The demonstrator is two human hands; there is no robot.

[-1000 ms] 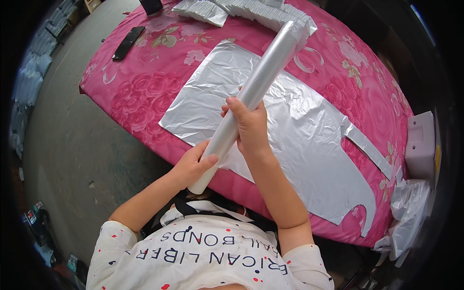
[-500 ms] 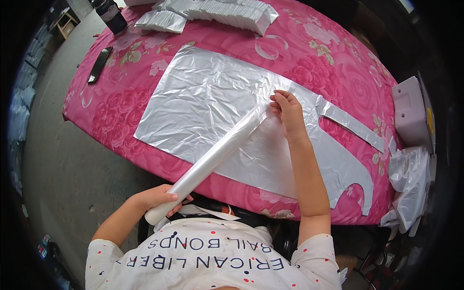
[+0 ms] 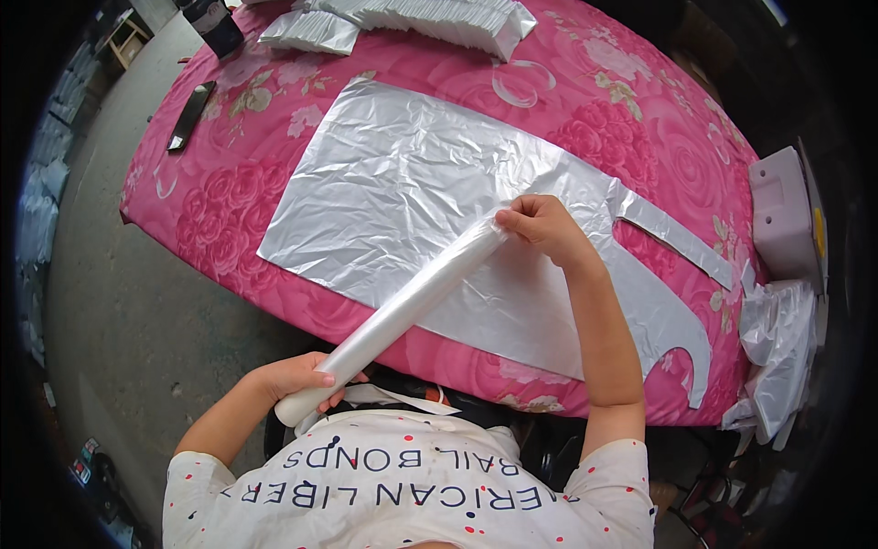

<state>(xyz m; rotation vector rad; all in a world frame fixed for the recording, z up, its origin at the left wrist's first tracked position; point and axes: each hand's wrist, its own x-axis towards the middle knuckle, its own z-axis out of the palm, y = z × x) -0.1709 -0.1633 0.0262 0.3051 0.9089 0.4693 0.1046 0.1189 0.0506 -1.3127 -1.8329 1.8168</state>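
A long roll of whitish plastic film (image 3: 402, 313) slants from my body toward the middle of the table. Its near end lies in my left hand (image 3: 306, 382), with the thumb on top and fingers curled beneath. My right hand (image 3: 547, 227) pinches the far end between thumb and fingers. Beneath the roll, a thin, creased, silvery plastic sheet (image 3: 393, 165) is spread flat, shaped like an apron. Its right end has curved cut-outs and a long narrow strip. The roll and my right forearm cover part of this sheet.
A pink floral cloth (image 3: 599, 128) covers the table. Stacks of folded white plastic (image 3: 439, 23) stand at the back, beside a dark bottle (image 3: 212, 26). A black phone (image 3: 191, 116) lies at left. At the right edge are a pale box (image 3: 782, 215) and crumpled clear plastic (image 3: 777, 329).
My right hand has come a little nearer along the roll, its fingers now closed on the far end. My left hand stays at the near end. The whole view has shifted slightly.
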